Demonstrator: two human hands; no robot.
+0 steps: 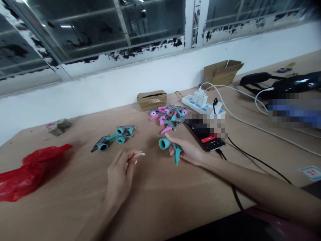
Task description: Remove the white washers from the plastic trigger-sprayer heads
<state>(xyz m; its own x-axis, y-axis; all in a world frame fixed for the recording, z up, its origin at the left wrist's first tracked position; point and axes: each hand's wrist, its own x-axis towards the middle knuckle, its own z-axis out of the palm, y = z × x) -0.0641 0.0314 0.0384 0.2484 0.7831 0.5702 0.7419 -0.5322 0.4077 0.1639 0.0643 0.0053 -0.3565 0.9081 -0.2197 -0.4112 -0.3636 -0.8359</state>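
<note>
My right hand is closed round a grey and teal trigger spray head. Its round teal collar faces left and its teal trigger points down. To the left, my left hand is over the table, fingers curled together in a pinch. Whitish tips show there; whether they are nails or a small piece, I cannot tell. Beyond that hand lie more teal and grey spray heads. A heap of mostly pink and grey spray heads sits just past my right hand.
A phone lies right of the heap, with a white power strip, plugs and cables behind. Two cardboard boxes, one small and one open, stand by the wall. A red plastic bag and small blocks are left.
</note>
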